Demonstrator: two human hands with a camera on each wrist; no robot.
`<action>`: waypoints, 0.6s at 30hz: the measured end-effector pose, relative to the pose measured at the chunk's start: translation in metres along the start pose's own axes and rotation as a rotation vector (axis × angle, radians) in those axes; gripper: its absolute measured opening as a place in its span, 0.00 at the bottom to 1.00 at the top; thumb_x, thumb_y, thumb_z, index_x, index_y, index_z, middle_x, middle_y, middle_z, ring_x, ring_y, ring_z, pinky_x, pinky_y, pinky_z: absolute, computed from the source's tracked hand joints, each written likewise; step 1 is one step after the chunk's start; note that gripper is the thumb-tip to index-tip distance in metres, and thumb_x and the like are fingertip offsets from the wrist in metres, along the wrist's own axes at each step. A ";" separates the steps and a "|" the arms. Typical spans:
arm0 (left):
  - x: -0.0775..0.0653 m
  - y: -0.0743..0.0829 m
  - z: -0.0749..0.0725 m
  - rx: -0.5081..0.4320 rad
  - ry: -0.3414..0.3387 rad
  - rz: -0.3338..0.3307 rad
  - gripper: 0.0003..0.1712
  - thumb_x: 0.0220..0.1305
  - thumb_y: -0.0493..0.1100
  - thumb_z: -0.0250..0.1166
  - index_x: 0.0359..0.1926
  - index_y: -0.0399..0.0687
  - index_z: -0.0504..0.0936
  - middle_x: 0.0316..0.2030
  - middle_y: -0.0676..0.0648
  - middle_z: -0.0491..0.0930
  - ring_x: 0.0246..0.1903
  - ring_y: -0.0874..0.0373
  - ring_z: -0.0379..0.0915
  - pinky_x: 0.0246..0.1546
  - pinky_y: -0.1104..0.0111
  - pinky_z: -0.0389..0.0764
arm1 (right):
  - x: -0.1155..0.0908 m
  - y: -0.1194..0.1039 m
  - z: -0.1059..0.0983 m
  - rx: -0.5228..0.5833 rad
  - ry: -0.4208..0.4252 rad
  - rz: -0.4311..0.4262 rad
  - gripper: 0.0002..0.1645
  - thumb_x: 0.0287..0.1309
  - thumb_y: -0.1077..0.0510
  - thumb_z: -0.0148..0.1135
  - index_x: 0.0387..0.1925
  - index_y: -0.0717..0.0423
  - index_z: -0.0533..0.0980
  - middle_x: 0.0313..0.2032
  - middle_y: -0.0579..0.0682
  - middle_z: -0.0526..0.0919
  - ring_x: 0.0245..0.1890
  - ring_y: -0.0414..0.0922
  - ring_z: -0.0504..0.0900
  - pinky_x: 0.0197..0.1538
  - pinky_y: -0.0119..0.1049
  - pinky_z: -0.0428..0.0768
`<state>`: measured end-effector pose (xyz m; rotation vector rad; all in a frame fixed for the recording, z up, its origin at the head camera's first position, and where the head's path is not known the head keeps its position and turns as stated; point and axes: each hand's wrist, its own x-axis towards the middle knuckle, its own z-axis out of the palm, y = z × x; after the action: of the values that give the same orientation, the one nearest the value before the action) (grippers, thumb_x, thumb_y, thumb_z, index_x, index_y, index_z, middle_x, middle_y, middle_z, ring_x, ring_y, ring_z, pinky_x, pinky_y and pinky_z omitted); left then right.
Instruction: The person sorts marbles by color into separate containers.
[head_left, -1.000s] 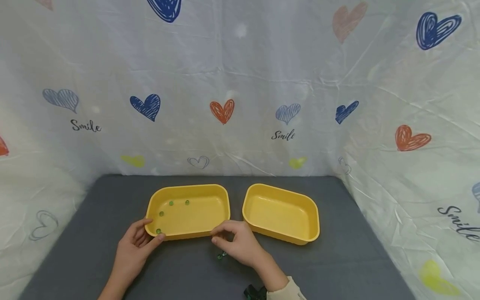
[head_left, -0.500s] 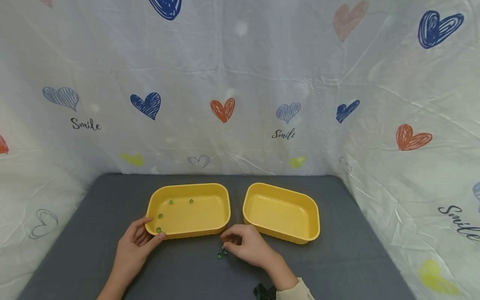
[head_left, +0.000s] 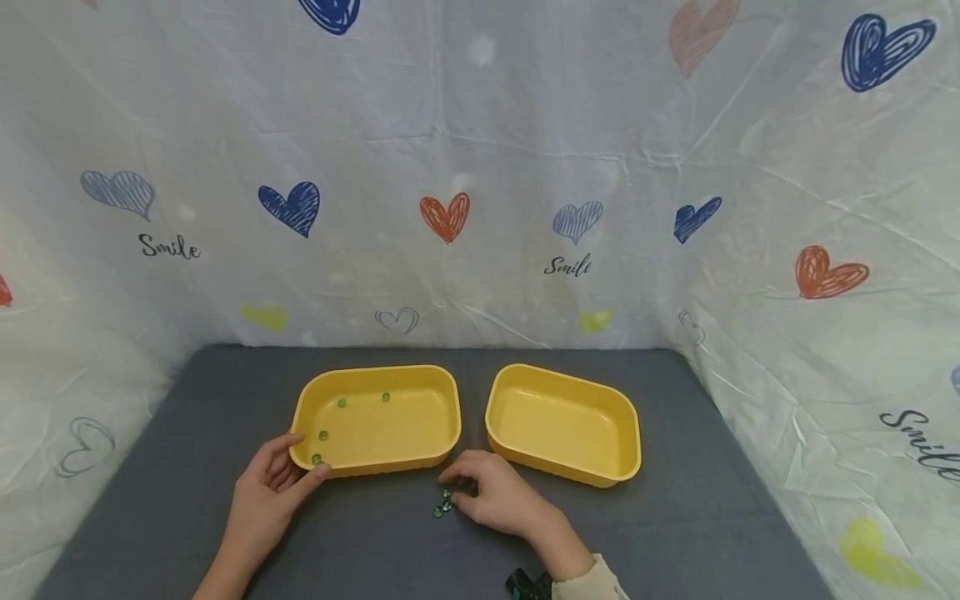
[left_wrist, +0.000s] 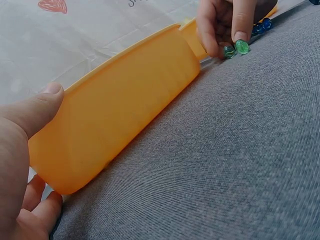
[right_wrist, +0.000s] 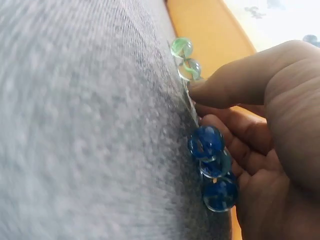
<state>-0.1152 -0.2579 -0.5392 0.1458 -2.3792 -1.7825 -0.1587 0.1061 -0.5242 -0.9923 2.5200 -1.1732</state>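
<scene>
Right hand (head_left: 497, 500) had shifted off the left tray (head_left: 390, 433) to the loose marbles (head_left: 447, 506) on the table (head_left: 375, 550); a green marble (head_left: 386, 397) inside the tray had rolled. Work seemed centred on the loose ones. Its fingers curved, thumb at them; couldn't tell if gripping. Blue marbles (right_wrist: 220, 192) lay by its palm. Left hand (head_left: 266, 483) pinched the tray's near-left corner. Right tray (head_left: 562, 429) left a narrow gap; more room nearside.
</scene>
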 end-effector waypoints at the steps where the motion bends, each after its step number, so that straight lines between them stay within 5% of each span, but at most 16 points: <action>1: 0.000 0.000 0.000 -0.001 -0.001 -0.001 0.42 0.71 0.47 0.79 0.77 0.40 0.69 0.75 0.33 0.71 0.63 0.79 0.70 0.55 0.86 0.78 | 0.000 0.000 0.001 -0.019 -0.002 -0.003 0.15 0.69 0.65 0.72 0.54 0.48 0.89 0.47 0.36 0.86 0.48 0.33 0.82 0.53 0.31 0.85; 18: -0.001 0.000 0.000 -0.004 -0.001 -0.002 0.42 0.71 0.47 0.79 0.77 0.40 0.69 0.76 0.32 0.70 0.65 0.76 0.70 0.55 0.85 0.78 | 0.002 0.001 0.005 -0.085 -0.014 -0.005 0.11 0.71 0.60 0.73 0.51 0.46 0.90 0.42 0.33 0.83 0.45 0.30 0.79 0.51 0.29 0.83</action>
<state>-0.1145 -0.2577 -0.5394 0.1467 -2.3769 -1.7888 -0.1588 0.1020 -0.5282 -1.0230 2.5769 -1.0641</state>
